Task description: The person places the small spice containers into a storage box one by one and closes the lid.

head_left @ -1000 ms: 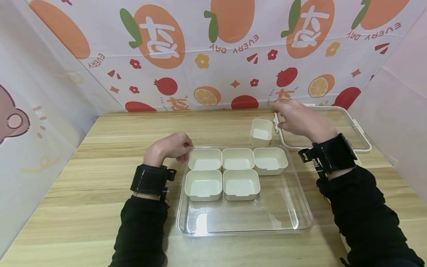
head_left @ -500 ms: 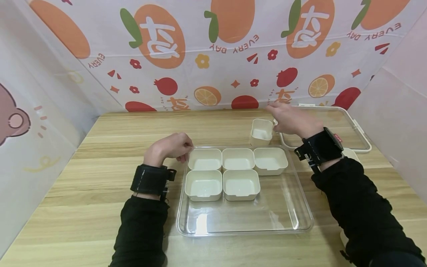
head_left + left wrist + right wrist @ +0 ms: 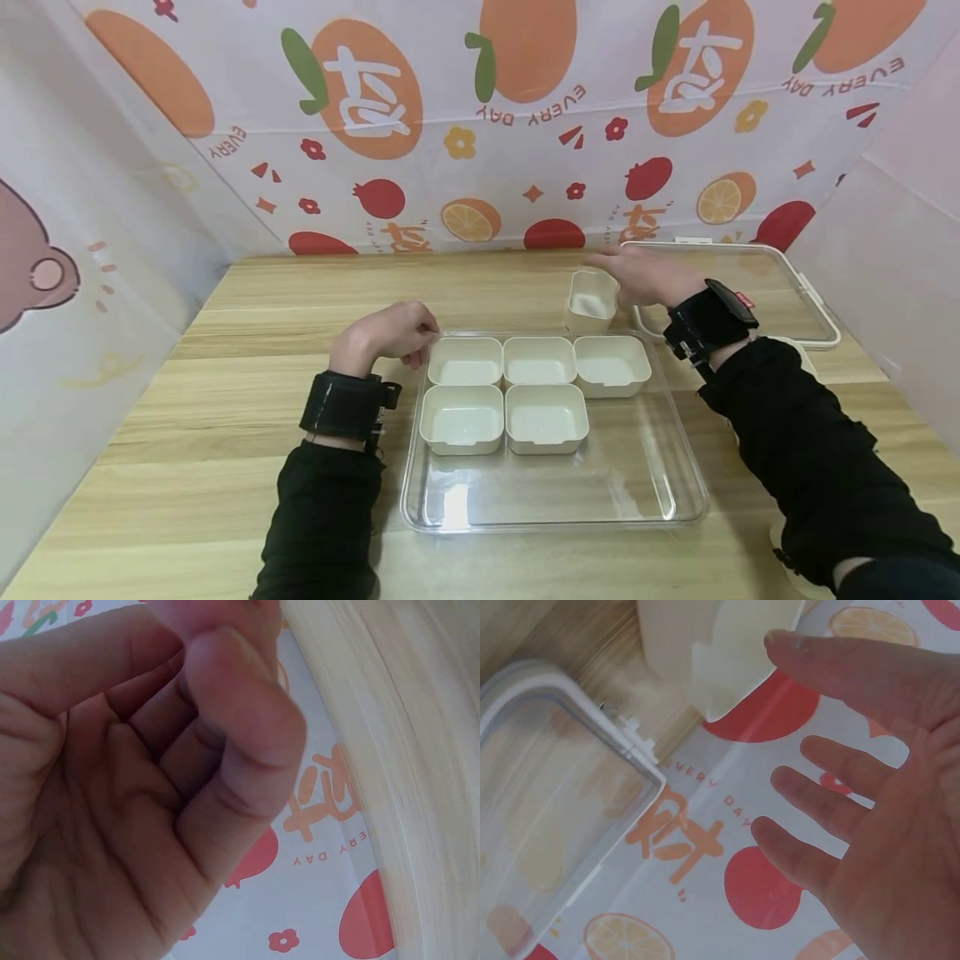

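My right hand (image 3: 647, 271) stands at the far right beside a lone cream square container (image 3: 589, 310). In the right wrist view its fingers are spread fairly straight, and the thumb overlaps the rim of the container (image 3: 739, 656); contact is unclear. Nothing is gripped there. My left hand (image 3: 386, 333) hangs loosely curled at the far left corner of a clear tray (image 3: 641, 492). The left wrist view shows no object in that palm (image 3: 97, 817). Several matching cream containers (image 3: 546, 423) sit inside the tray in two rows, three behind and two in front.
A clear lid with a white frame (image 3: 813, 308) lies at the back right, partly hidden by my right hand and wrist. Pale objects under my right sleeve are mostly covered. A fruit-print curtain (image 3: 525, 142) hangs behind the wooden table (image 3: 225, 433).
My right hand has moved left from the lid to the lone container. The left hand and the containers keep their places, and the head view has shifted slightly.
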The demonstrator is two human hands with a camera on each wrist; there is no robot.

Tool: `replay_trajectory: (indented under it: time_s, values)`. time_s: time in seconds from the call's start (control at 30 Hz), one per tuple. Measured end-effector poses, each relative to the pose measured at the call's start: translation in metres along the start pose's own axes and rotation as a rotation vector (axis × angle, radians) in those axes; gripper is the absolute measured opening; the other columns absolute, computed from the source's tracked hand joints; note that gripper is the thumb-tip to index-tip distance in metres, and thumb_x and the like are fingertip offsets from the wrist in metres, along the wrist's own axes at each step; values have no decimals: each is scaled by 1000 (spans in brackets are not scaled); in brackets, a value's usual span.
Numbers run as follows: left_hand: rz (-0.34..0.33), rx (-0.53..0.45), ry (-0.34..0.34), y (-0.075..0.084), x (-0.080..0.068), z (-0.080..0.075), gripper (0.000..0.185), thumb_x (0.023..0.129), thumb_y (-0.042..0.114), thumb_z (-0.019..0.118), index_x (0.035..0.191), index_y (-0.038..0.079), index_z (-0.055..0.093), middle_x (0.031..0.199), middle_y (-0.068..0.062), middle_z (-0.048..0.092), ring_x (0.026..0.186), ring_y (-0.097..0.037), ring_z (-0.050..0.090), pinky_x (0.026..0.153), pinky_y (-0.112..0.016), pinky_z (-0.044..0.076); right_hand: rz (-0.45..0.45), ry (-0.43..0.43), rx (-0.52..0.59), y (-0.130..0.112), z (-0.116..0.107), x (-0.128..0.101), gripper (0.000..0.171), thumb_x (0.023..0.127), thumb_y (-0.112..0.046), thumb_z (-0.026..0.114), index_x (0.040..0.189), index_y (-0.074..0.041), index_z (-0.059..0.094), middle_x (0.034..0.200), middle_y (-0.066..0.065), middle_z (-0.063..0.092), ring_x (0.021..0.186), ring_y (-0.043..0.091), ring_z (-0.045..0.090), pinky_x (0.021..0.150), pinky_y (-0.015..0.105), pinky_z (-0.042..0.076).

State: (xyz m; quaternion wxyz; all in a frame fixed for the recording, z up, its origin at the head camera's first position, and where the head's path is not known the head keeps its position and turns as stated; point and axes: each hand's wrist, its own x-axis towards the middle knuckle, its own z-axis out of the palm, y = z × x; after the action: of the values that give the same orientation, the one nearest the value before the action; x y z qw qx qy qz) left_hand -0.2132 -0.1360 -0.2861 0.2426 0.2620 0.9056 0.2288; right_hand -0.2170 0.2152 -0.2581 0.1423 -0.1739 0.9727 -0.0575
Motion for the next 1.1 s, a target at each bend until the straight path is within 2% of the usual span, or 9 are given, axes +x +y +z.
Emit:
replay_trajectory:
  time_s: [0.13,0.27,0.4,0.5,0.57,0.6,0.67,0.87,1.1]
  values:
    - [2,7,0,0,1,1,22,102,-1,51,113,-10,68,73,-9,65,65,-19,64,66,-34,56,-1,-38,-40,1,3,3,84,81,19,63,156,-7,36,161,25,26,143,48,29,87,47,51]
    - [3,7,1,-1,-2,0,22,102,-1,51,113,-10,68,72,-8,65,65,-20,64,66,-33,56,-9,-66,-86,-4,6,7,89,82,22,60,159,-11,30,163,25,20,147,48,20,77,40,52]
    - [-4,-3,0,0,-2,1,22,102,-1,51,113,-10,67,73,-9,65,65,-20,63,66,-33,56,-24,-72,-137,-6,11,9,87,85,21,60,160,-12,29,163,26,18,148,48,17,89,47,52]
    - [-9,-5,2,0,-1,1,22,101,-1,51,114,-10,67,73,-9,65,65,-20,64,67,-33,56,-30,-82,-180,-6,15,10,85,88,14,65,160,-15,30,164,26,19,148,49,18,104,58,41]
    - [-11,-7,4,0,0,2,22,102,-2,51,113,-10,68,73,-9,65,65,-19,63,67,-33,56,-39,-84,-198,-5,18,11,84,89,8,69,160,-15,31,163,26,19,147,51,19,108,63,35]
    - [-12,-9,4,0,0,2,22,102,-2,51,113,-10,68,73,-9,65,65,-19,63,66,-33,56,-41,-84,-202,-4,19,12,83,89,6,69,160,-16,31,163,26,19,146,52,20,109,66,30]
    - [-14,-11,4,0,1,2,22,102,-2,51,114,-10,67,73,-8,65,65,-19,63,66,-33,56,-43,-80,-195,-2,21,14,82,90,4,70,160,-16,32,163,26,19,146,53,21,109,68,28]
    - [-11,-8,4,-1,1,2,23,102,-2,50,114,-10,67,73,-9,66,65,-19,63,67,-33,56,-22,-75,-157,3,24,17,75,95,11,57,159,-19,33,164,25,19,146,51,22,108,68,30]
    - [-8,-3,2,-1,2,2,23,102,-1,51,115,-9,68,74,-8,66,65,-19,64,68,-34,56,-25,-79,-116,5,25,18,72,96,8,58,158,-22,37,164,24,19,145,52,24,108,68,29]
